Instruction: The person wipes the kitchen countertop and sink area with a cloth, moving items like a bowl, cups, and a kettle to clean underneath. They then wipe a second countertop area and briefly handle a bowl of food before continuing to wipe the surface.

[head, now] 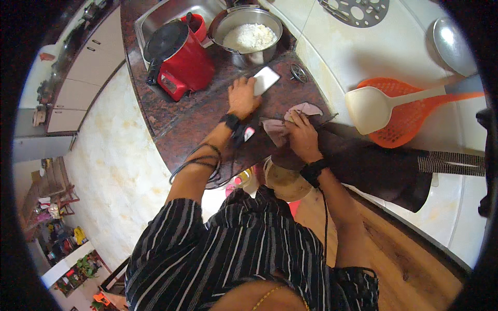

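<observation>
My left hand (243, 98) grips the near end of a flat white rectangular object (267, 79) lying on the dark red granite countertop (186, 136). What exactly the white object is cannot be told. To the right, my right hand (304, 137) presses on a crumpled pinkish cloth (307, 109), its fingers over the folds. Part of the cloth spreads out left of the fingers. Both wrists wear black bands, and a dark cable loops around my left forearm.
A red jug (194, 64) with a black lid and a steel pot (258, 58) of white grainy food stand beyond my hands. A red cup (197, 28) is by the steel sink (159, 17). An orange skimmer (404, 120) and cream ladle (367, 110) hang at right. A small round metal piece (298, 73) lies near the wall.
</observation>
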Available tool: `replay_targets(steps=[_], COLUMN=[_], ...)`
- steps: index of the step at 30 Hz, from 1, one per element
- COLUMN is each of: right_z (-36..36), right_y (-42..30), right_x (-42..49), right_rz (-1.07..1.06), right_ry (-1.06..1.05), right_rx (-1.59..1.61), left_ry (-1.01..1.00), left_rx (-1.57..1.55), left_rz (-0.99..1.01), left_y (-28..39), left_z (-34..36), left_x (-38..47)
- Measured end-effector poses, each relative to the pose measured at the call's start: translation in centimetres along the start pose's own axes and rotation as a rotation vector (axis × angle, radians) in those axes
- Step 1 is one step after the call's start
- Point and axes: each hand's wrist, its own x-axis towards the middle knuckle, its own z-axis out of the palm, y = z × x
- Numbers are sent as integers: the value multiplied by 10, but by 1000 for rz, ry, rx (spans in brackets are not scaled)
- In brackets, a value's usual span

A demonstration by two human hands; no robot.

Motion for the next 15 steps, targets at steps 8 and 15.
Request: replay_targets(steps=[8, 15], right_z=[15, 10], right_y=[-7, -5], right_x=[2, 1], right_rz=[8, 25], right_ry=[2, -53], right_rx=[-115, 1], left_ry=[-16, -296], left_rx=[-318, -952], left_rz=[3, -389], left_y=[7, 68], left_z=[-30, 22], left_x=[-2, 68])
